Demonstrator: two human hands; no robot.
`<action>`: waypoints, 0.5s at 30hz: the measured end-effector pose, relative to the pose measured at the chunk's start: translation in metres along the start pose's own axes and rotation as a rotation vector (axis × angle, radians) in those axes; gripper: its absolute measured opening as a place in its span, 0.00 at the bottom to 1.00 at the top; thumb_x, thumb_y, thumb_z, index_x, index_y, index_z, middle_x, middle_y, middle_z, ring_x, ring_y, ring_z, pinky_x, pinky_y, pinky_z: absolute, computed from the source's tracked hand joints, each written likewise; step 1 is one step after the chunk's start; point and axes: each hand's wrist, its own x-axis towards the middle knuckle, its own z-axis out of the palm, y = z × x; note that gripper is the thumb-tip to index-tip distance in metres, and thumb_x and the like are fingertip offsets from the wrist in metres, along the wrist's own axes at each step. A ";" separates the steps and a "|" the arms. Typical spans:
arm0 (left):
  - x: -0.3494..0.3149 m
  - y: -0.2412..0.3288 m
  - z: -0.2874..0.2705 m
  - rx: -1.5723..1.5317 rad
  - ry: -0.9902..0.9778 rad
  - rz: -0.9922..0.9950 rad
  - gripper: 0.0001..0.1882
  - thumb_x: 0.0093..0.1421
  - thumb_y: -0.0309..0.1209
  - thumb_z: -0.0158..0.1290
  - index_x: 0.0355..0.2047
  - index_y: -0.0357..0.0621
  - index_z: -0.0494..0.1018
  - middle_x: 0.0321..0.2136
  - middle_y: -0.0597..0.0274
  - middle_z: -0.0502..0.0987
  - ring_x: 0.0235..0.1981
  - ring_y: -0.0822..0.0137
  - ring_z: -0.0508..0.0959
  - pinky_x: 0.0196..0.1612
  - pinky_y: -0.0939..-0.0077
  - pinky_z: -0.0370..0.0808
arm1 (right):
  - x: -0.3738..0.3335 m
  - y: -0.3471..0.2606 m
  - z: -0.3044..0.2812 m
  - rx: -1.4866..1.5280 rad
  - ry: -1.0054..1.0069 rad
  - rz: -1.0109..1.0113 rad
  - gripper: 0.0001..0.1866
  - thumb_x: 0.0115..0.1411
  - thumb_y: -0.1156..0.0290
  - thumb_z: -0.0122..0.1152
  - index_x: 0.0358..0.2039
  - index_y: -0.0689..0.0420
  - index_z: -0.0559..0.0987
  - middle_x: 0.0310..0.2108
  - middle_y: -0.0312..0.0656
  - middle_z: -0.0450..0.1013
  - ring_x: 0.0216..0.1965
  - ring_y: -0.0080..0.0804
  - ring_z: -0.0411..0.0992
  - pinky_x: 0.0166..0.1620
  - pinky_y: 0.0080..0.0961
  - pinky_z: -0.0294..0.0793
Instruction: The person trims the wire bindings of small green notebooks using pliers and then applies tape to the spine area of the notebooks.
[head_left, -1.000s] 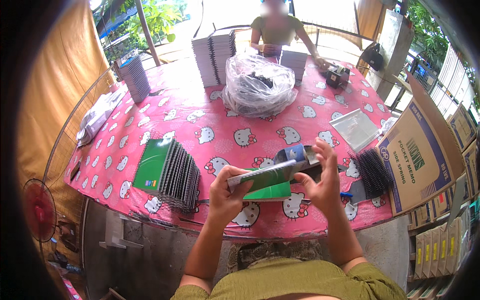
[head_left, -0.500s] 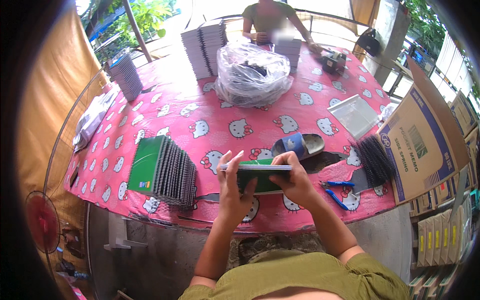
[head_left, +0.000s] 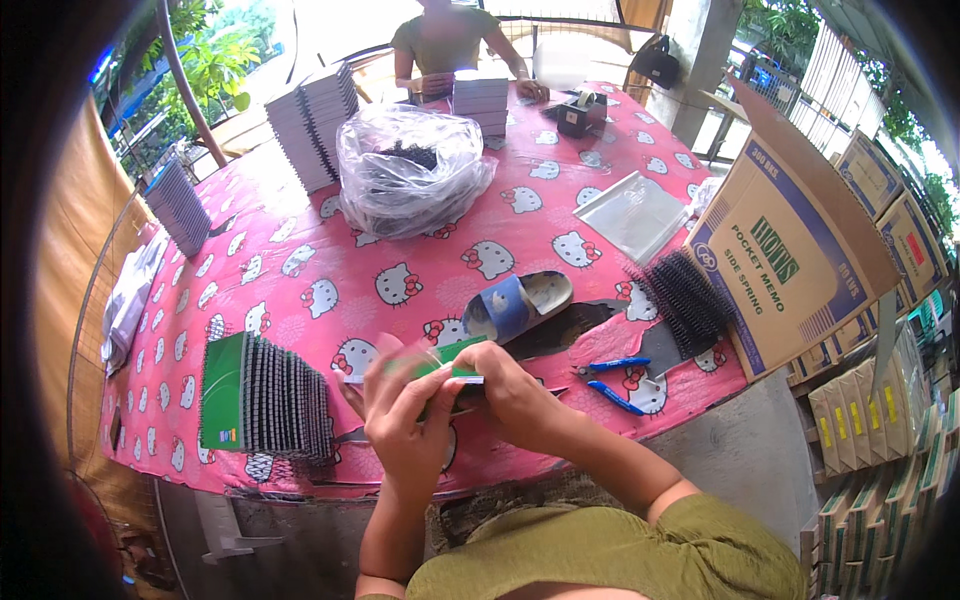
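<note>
Between my two hands, above the near edge of the table, is a green-covered memo pad (head_left: pixel 458 350) seen nearly edge-on. My right hand (head_left: pixel 515 395) is closed on its right end. My left hand (head_left: pixel 400 415) grips its left part, some fingers smeared by motion. Whether the pad has a wire binding is hidden. Left of my hands stands a stack of spiral notebooks (head_left: pixel 270 400) with a green cover and black coils. To the right lie blue-handled pliers (head_left: pixel 618 398), and black spiral coils (head_left: pixel 688 300) beside them. Beyond my hands lies a blue slide sandal (head_left: pixel 512 306).
A clear bag of black coils (head_left: pixel 410 175) sits mid-table, near tall notebook stacks (head_left: pixel 310 125). At right are a clear plastic sheet (head_left: pixel 635 215) and an open cardboard box (head_left: pixel 790 245). Across the table, a person (head_left: pixel 445 50) sits near a tape dispenser (head_left: pixel 582 115).
The view has swung right, so the table's things appear farther left. My left fingers, upright before, have moved across the pad, and my right hand has curled more around its end.
</note>
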 end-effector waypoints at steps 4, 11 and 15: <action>0.004 0.000 0.001 -0.160 0.056 -0.007 0.07 0.48 0.26 0.65 0.28 0.40 0.80 0.26 0.61 0.80 0.32 0.61 0.75 0.38 0.72 0.71 | -0.009 0.042 -0.073 -0.398 0.068 0.007 0.26 0.43 0.67 0.75 0.42 0.63 0.75 0.42 0.52 0.72 0.48 0.50 0.69 0.52 0.41 0.68; 0.006 -0.001 0.014 -0.177 0.130 -0.021 0.08 0.48 0.29 0.66 0.28 0.42 0.80 0.25 0.63 0.79 0.30 0.64 0.73 0.36 0.71 0.69 | -0.047 0.173 -0.176 -0.966 0.180 0.704 0.16 0.48 0.65 0.71 0.36 0.59 0.79 0.33 0.50 0.74 0.38 0.50 0.74 0.45 0.40 0.74; 0.006 -0.003 0.012 -0.168 0.065 -0.067 0.10 0.48 0.30 0.66 0.32 0.43 0.80 0.29 0.63 0.79 0.33 0.63 0.73 0.38 0.70 0.69 | -0.040 0.170 -0.190 -0.889 0.257 0.563 0.15 0.50 0.68 0.69 0.36 0.60 0.78 0.33 0.51 0.74 0.36 0.52 0.74 0.44 0.40 0.74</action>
